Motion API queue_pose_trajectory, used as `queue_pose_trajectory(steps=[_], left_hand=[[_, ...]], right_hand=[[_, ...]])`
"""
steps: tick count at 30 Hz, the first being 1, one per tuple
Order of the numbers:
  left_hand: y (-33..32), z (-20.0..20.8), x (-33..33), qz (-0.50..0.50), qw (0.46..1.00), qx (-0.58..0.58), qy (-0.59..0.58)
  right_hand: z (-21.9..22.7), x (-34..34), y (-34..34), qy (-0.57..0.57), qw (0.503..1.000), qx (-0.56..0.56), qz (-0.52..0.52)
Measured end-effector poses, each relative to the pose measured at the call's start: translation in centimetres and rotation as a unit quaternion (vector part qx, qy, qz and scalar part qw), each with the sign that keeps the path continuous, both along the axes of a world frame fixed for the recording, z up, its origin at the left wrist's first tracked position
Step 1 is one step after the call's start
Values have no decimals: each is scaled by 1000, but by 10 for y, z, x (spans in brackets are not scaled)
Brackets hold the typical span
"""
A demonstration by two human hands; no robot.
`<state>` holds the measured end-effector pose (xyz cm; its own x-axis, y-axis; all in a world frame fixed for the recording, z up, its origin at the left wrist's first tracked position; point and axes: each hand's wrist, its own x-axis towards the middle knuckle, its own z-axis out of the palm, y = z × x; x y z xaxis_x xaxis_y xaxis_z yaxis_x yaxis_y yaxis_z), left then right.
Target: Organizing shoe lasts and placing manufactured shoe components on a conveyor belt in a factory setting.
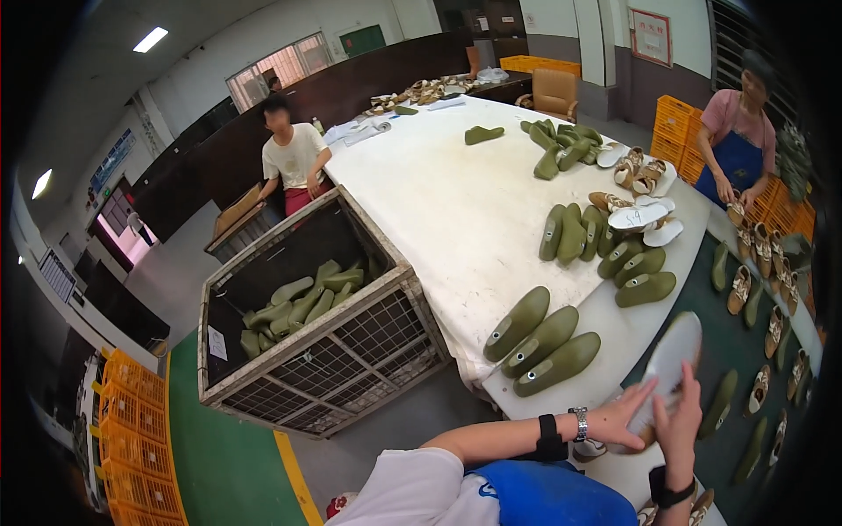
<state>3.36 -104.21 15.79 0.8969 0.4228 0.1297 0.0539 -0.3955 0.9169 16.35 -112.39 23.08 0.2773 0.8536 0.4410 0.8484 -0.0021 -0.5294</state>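
A shoe with a long white sole (677, 349) and a tan edge is between my two hands, sole facing up. My left hand (619, 419) grips its near end from the left, thumb on the sole. My right hand (679, 415) is closed along its right side, fingers stretched upward. Left of them, several olive-green shoe lasts (558, 362) lie in a row at the table corner. A white and tan shoe (589, 449) shows partly beneath my left hand. More green lasts (645, 289) and white-soled shoes (638, 215) lie farther up the table.
A dark green conveyor belt (693, 302) carries shoes and lasts on the right. Beyond it a person in a blue apron (735, 149) handles a shoe. A wire-sided cart (351, 351) holding green lasts stands left of the white table (421, 193), near another person (294, 153). Orange crates (132, 430) stand lower left.
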Motion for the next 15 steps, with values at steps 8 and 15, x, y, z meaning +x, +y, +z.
queue_pose_trajectory(steps=[8,15], left_hand=[[36,24,-37,115,869,-439,-196],[26,31,-54,129,887,-383,-224]], right_hand=[[20,-27,41,88,983,-6,162],[2,-39,54,132,980,48,142]])
